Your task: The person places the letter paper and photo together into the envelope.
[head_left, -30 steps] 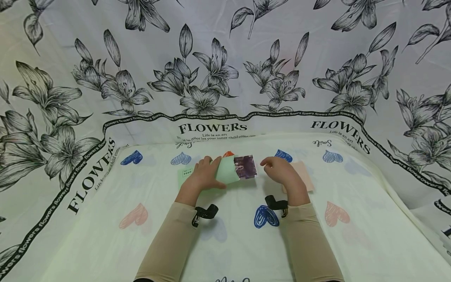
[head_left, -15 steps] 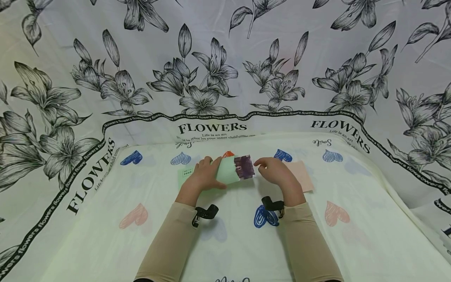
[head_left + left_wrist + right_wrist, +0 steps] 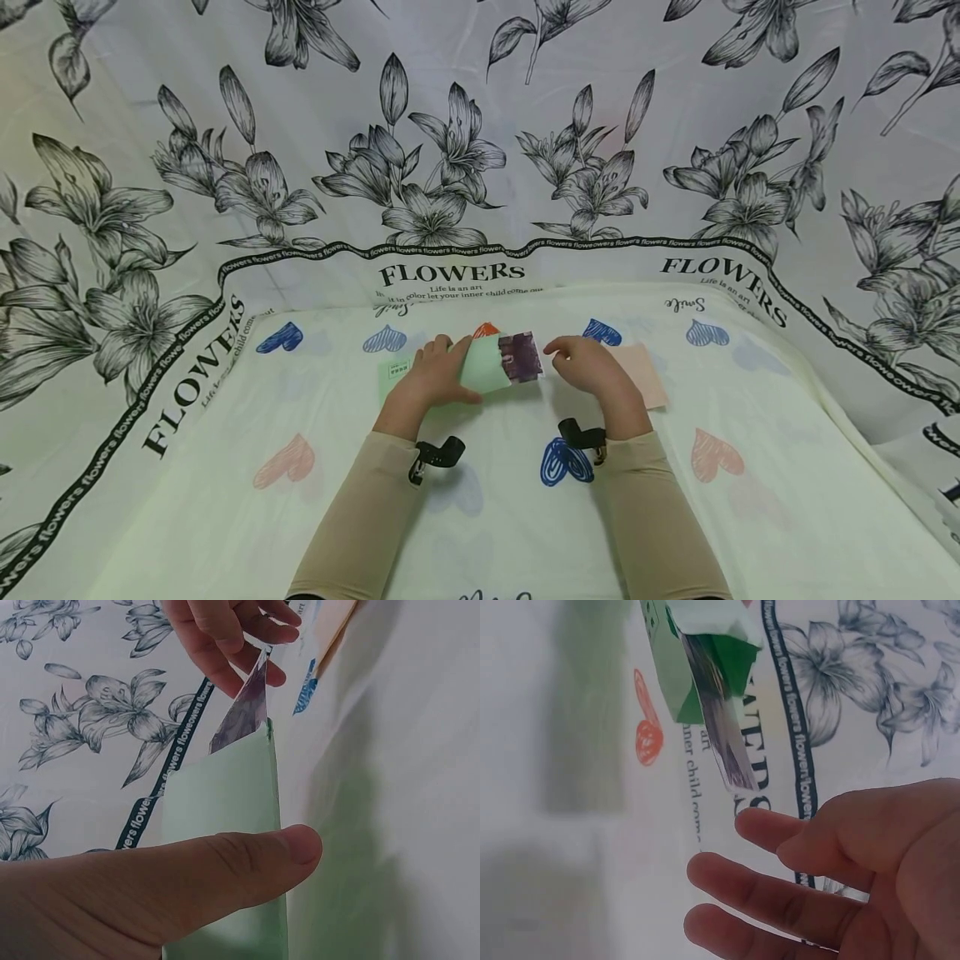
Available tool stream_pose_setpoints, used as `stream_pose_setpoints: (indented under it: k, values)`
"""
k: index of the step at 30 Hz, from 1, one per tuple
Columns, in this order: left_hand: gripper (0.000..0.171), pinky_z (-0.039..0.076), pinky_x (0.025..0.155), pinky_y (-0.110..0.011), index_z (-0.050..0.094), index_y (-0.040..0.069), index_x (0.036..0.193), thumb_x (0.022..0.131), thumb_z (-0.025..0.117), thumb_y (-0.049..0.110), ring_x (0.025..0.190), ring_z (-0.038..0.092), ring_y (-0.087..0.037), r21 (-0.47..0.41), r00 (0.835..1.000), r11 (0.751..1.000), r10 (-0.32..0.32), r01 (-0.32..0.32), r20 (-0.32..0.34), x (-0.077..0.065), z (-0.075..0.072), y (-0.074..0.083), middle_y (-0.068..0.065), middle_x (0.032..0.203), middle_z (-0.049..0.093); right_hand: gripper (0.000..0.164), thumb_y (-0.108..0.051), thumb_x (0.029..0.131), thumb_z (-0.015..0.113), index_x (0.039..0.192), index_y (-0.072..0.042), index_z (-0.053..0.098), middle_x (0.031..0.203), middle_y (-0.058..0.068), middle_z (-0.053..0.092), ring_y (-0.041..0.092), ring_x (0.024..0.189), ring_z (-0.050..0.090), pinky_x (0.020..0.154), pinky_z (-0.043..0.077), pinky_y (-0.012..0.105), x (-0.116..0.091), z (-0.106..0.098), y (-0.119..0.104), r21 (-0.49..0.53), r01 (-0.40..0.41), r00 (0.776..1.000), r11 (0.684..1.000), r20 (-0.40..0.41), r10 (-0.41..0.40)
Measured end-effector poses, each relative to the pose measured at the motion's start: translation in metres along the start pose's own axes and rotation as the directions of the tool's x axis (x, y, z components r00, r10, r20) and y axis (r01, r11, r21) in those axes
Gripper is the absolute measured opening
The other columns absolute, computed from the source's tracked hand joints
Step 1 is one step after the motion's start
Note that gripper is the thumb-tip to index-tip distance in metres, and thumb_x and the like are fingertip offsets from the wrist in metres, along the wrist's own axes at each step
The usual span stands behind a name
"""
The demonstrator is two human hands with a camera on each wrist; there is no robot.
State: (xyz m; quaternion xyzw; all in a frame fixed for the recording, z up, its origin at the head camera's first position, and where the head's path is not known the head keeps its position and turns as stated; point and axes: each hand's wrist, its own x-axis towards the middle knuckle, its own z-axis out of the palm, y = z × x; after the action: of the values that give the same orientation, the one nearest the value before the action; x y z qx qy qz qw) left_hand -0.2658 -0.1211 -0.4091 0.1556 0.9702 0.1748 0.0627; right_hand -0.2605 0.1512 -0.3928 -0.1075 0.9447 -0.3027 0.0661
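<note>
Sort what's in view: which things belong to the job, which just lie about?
Likely the job: green packet, gripped by the left hand; purple card, poking from it; right hand, near the card.

Just lying about: peach paper, beside the right hand.

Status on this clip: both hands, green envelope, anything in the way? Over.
Left hand holding green envelope. Right hand empty, fingers just short of purple card jutting from envelope's end. Nothing seen between them; pink paper off to the side.

Your green envelope (image 3: 482, 365) looks like smooth, matt paper, and the purple card (image 3: 521, 357) seems glossier. Your sleeves (image 3: 356, 525) are matt cloth, as is the tablecloth (image 3: 510, 533).
</note>
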Motion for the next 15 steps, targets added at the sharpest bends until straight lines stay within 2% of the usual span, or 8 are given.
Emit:
stream_pose_setpoints:
  k: [3, 9, 15]
  values:
    - [0.112, 0.024, 0.119, -0.054, 0.031, 0.013, 0.162, 0.074, 0.091, 0.045, 0.134, 0.036, -0.041, 0.002, 1.0, 1.0, -0.002, 0.002, 0.004, -0.0001, 0.0009, 0.0001, -0.022, 0.145, 0.037, 0.04, -0.013, 0.101, 0.044, 0.134, -0.007, 0.067, 0.125, 0.014, 0.062, 0.019, 0.062, 0.043, 0.059, 0.039, 0.034, 0.0007, 0.0034, -0.004, 0.003, -0.008, 1.0, 1.0, 0.016, 0.008]
    - [0.111, 0.025, 0.119, -0.054, 0.032, 0.013, 0.162, 0.074, 0.092, 0.045, 0.133, 0.037, -0.041, 0.005, 1.0, 1.0, -0.003, 0.003, 0.006, -0.0002, 0.0007, 0.0003, -0.022, 0.145, 0.038, 0.041, -0.013, 0.101, 0.044, 0.136, -0.009, 0.066, 0.127, 0.013, 0.061, 0.02, 0.064, 0.045, 0.06, 0.04, 0.034, 0.0011, 0.0069, -0.0075, -0.001, -0.017, 0.999, 1.0, 0.037, 0.017]
    - [0.111, 0.027, 0.118, -0.054, 0.032, 0.013, 0.162, 0.074, 0.091, 0.045, 0.131, 0.038, -0.04, 0.004, 1.0, 1.0, -0.002, 0.002, 0.003, -0.0004, 0.0008, 0.0002, -0.021, 0.144, 0.038, 0.04, -0.013, 0.102, 0.045, 0.135, -0.008, 0.066, 0.131, 0.015, 0.062, 0.024, 0.077, 0.051, 0.069, 0.043, 0.037, 0.0018, 0.0034, -0.0029, -0.039, 0.006, 0.999, 0.999, 0.033, -0.005]
